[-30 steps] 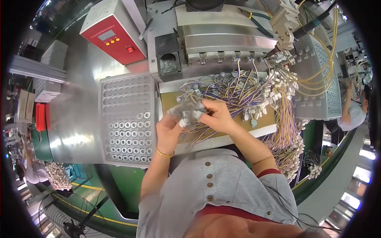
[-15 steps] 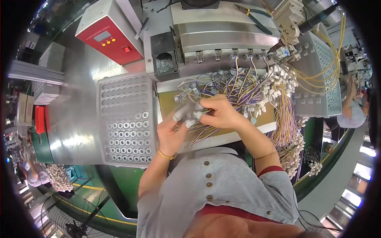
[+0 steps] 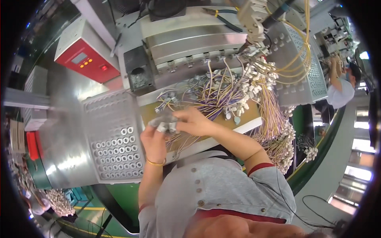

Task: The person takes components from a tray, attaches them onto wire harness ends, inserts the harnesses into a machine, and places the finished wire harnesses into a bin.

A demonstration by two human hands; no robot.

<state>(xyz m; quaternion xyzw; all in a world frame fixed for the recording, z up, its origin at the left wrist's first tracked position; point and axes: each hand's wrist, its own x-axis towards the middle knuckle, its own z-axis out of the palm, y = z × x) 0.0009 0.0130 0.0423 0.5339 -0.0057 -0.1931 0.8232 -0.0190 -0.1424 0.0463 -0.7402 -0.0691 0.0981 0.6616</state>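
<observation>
Your left hand (image 3: 153,139) and right hand (image 3: 191,121) nearly meet around blurred pale pieces (image 3: 162,126) above the brown board (image 3: 148,114); I cannot tell whether either pinches one. Steady both wrists, clear of the wires (image 3: 217,93).

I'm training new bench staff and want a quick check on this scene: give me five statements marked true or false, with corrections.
1. The left hand and the right hand both hold small pale parts. True.
2. The metal rings sit in the far rows of the tray. False: they sit in its nearer rows.
3. The pliers lie in the tray. False: they lie on top of the metal machine.
4. A bundle of wires is at the right of the tan board. True.
5. The yellow wristband is worn at the right hand. False: it is at the left hand.
</observation>
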